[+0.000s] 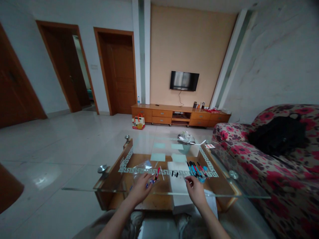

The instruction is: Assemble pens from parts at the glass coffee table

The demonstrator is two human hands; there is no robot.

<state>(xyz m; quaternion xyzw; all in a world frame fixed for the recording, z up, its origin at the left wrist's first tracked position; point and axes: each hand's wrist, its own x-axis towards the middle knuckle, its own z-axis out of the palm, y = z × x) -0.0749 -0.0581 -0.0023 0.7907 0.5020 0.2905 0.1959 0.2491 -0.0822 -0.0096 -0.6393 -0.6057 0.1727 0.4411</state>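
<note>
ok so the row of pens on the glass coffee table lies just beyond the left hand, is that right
Not the left hand: in the head view, the row of pens on the glass coffee table lies just beyond the right hand.

Bunch of blue, black and red pens (195, 169) lying roughly side by side on the tabletop's (249, 187) right, two short black pieces (177, 174) left of them, then a thin white stick (162, 173) and a tilted red-and-black pen (158, 170) further left.
</note>
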